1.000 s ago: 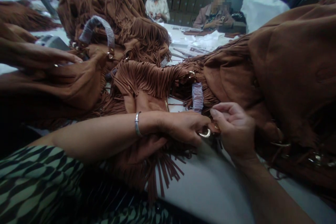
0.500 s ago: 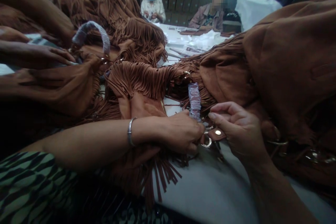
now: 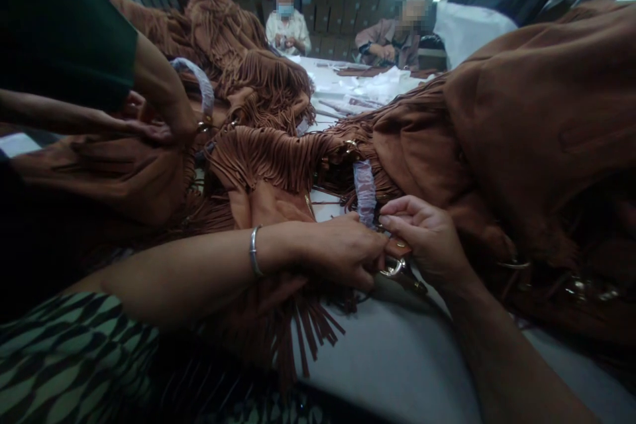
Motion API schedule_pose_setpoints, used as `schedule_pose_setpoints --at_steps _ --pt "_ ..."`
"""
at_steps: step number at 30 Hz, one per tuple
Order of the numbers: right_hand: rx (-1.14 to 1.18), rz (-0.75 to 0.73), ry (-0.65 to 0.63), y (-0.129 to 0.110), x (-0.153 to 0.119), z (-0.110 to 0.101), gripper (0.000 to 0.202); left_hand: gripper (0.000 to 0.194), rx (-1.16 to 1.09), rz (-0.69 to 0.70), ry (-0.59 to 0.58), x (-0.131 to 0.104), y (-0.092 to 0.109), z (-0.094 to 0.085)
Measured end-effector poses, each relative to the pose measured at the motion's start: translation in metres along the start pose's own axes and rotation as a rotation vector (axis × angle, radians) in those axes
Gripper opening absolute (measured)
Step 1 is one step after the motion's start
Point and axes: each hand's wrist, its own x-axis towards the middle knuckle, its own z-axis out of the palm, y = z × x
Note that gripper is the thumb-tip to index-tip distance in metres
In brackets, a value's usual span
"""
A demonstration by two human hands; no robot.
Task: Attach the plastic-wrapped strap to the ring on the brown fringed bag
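Note:
A brown fringed bag (image 3: 278, 202) lies before me, its wrapped handle (image 3: 365, 192) running down to metal rings. My left hand (image 3: 348, 252), with a silver bangle at the wrist, is closed around the hardware at the handle's lower end; its fingertips are partly hidden. My right hand (image 3: 422, 232) has thumb and forefinger pinched together beside the handle, and what lies between them is too small to make out. Between the hands are a brown leather tab (image 3: 398, 248) with a stud and a gold ring (image 3: 395, 268).
Brown bags are heaped at the right (image 3: 536, 99) and at the back left (image 3: 233, 46). A co-worker's hands (image 3: 163, 119) work on a bag at the left. Two people sit across the white table (image 3: 387, 338), where papers and strips lie.
My right hand has shifted slightly left, and the leather tab has tilted. The co-worker's arms have moved right, with a green sleeve now in view.

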Motion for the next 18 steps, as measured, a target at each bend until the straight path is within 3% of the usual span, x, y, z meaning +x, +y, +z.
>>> schedule_pose_setpoints --at_steps 5,9,13,18 --pt "0.074 0.054 -0.045 -0.003 -0.001 -0.009 0.023 0.03 -0.308 -0.031 -0.099 -0.006 -0.004 -0.013" --pt "0.099 0.047 -0.031 -0.005 -0.004 -0.005 0.022 0.027 -0.452 -0.01 -0.101 -0.003 -0.007 -0.01" --pt "0.086 -0.078 0.062 -0.006 -0.007 0.001 0.017 0.021 -0.721 0.017 -0.18 0.004 -0.011 0.0" --pt "-0.224 -0.252 0.115 -0.001 -0.008 0.001 0.007 0.032 -0.919 -0.067 -0.09 -0.002 -0.01 -0.006"
